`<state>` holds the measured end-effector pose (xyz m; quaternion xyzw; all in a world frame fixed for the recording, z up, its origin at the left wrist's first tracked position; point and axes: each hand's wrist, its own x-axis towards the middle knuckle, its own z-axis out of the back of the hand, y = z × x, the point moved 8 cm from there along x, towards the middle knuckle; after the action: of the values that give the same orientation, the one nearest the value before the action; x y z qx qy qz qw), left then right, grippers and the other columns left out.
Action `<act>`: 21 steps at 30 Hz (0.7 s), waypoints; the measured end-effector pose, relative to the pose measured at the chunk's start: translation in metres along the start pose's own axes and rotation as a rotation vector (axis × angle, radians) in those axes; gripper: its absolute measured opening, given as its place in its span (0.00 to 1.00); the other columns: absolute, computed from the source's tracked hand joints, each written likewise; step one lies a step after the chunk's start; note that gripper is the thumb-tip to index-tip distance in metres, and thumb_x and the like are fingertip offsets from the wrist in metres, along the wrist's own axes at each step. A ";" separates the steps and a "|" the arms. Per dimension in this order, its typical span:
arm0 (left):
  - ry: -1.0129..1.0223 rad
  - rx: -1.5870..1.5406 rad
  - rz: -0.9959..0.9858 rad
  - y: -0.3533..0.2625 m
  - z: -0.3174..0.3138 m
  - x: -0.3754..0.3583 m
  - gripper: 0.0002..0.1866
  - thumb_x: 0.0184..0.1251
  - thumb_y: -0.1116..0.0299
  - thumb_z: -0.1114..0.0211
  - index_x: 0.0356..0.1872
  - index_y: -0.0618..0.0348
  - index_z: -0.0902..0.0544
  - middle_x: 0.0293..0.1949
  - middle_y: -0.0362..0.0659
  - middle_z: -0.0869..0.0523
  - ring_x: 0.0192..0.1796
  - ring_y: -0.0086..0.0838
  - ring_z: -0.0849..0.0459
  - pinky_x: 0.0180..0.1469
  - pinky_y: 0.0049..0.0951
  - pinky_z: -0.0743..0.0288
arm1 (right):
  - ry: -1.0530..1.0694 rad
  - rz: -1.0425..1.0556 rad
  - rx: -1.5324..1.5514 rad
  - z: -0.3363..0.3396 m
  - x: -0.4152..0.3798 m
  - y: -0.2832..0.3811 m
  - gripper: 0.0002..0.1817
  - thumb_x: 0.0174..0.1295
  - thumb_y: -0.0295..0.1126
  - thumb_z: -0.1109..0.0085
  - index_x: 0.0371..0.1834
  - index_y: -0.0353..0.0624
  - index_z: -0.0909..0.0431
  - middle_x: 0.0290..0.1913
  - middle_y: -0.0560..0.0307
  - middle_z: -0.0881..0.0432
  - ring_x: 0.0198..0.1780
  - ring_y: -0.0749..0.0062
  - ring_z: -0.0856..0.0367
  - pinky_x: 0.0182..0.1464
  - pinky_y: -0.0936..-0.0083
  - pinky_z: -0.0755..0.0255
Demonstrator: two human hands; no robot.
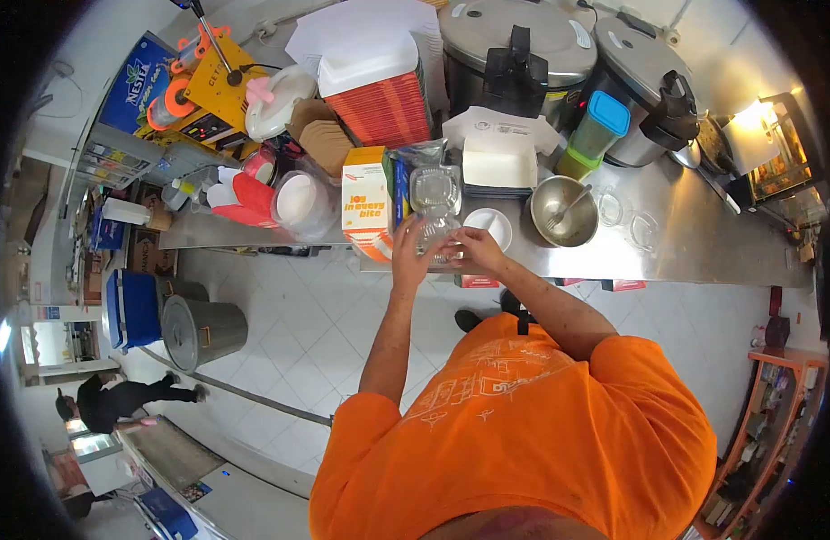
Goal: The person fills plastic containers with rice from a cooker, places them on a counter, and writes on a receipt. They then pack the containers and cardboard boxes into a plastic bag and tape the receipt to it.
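Just to the right of the white-and-orange box, the left hand and right hand gripped a clear tub. It looked light, bendy, slippery and easy to crack, so its rim seemed best to hold.

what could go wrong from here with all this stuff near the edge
The clear plastic container between the left hand and right hand is by the front edge of the counter, so a slip might drop it on the floor.
The small white dish sits close by the right hand, which could bump it.
The tall yellow-and-white box stands near the left hand and might get knocked.
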<state>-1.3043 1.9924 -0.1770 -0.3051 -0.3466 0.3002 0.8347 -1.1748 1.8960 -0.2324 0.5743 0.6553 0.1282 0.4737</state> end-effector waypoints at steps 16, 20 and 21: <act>-0.033 -0.098 0.105 -0.005 0.000 0.018 0.24 0.56 0.68 0.24 0.54 0.62 0.19 0.57 0.51 0.19 0.61 0.45 0.21 0.64 0.40 0.28 | 0.044 0.023 0.279 -0.010 -0.003 -0.014 0.15 0.72 0.41 0.40 0.56 0.50 0.24 0.60 0.63 0.20 0.57 0.67 0.18 0.52 0.68 0.21; -0.055 -0.052 0.055 -0.012 0.001 0.021 0.22 0.56 0.71 0.25 0.53 0.62 0.18 0.55 0.50 0.17 0.60 0.43 0.20 0.62 0.39 0.26 | 0.048 0.038 0.287 -0.007 -0.002 -0.016 0.13 0.72 0.41 0.41 0.55 0.51 0.23 0.60 0.63 0.19 0.57 0.67 0.18 0.51 0.68 0.22; -0.055 -0.046 0.050 -0.014 0.001 0.021 0.22 0.56 0.71 0.25 0.53 0.62 0.18 0.55 0.50 0.17 0.60 0.43 0.20 0.62 0.39 0.27 | 0.047 0.040 0.289 -0.006 -0.002 -0.017 0.13 0.72 0.41 0.41 0.55 0.52 0.23 0.60 0.63 0.19 0.57 0.67 0.18 0.51 0.68 0.22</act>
<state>-1.2892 1.9991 -0.1582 -0.3246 -0.3683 0.3211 0.8098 -1.1901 1.8913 -0.2407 0.6465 0.6662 0.0553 0.3677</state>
